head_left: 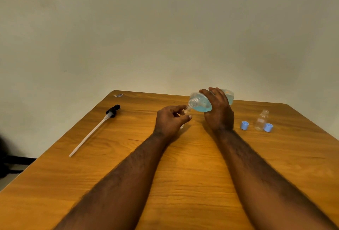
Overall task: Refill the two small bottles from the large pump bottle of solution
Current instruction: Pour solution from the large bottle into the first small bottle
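My right hand (219, 112) grips the large clear bottle (200, 102) of blue solution, tipped on its side with its open neck pointing left and down. My left hand (171, 118) holds a small clear bottle (186, 111), mostly hidden by the fingers, with its mouth right under the large bottle's neck. A second small clear bottle (262, 120) stands open at the right, between two blue caps (244, 125) (268, 127). The black pump head with its long white tube (91, 132) lies on the table at the left.
The wooden table (165, 165) ends at a plain wall behind. Its left edge runs diagonally, with floor and a dark object below at the far left. A small sticker (118, 95) sits at the table's back left corner.
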